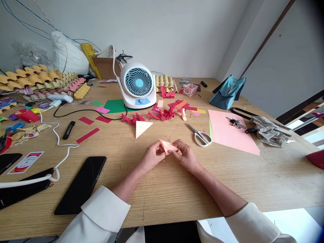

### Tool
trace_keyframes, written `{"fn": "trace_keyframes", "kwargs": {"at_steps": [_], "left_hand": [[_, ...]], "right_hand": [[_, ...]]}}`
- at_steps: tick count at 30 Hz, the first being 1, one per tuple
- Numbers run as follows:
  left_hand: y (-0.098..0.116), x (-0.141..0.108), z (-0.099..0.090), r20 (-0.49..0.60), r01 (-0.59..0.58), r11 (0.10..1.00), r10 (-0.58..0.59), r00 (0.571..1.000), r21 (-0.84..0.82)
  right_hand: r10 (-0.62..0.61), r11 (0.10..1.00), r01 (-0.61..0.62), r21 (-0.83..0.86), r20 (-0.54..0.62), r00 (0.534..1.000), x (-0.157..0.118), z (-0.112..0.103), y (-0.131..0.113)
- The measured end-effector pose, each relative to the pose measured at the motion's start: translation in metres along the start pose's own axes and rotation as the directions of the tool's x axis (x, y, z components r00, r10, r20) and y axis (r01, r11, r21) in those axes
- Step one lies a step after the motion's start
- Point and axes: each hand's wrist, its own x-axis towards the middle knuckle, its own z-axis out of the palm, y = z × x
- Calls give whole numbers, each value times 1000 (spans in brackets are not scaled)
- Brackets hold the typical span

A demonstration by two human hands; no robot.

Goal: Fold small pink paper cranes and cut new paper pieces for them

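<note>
Paper point(167, 146) sits pinched between fingertips of my left hand point(155, 154) and right hand point(186, 156), lower centre, forearms angling inward.

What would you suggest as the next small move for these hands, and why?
Probably a firm press along the crease of the paper with the right hand, while the left hand steadies it. Both hands already pinch the paper, which is folded to a point with fold lines showing, and the scissors lie aside on the table.
</note>
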Motion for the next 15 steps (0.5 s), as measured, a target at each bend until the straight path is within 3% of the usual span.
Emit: {"fn": "trace_keyframes", "kwargs": {"at_steps": [8,15], "left_hand": [[5,-1,-2,-72,42,999,-44,996,-34],[3,1,-5,-132,1,998,-9,991,-63]], "right_hand": [[49,998,-48,-38,10,999,0,1,3],[79,996,-77,-33,36,996,-1,3,3]]}}
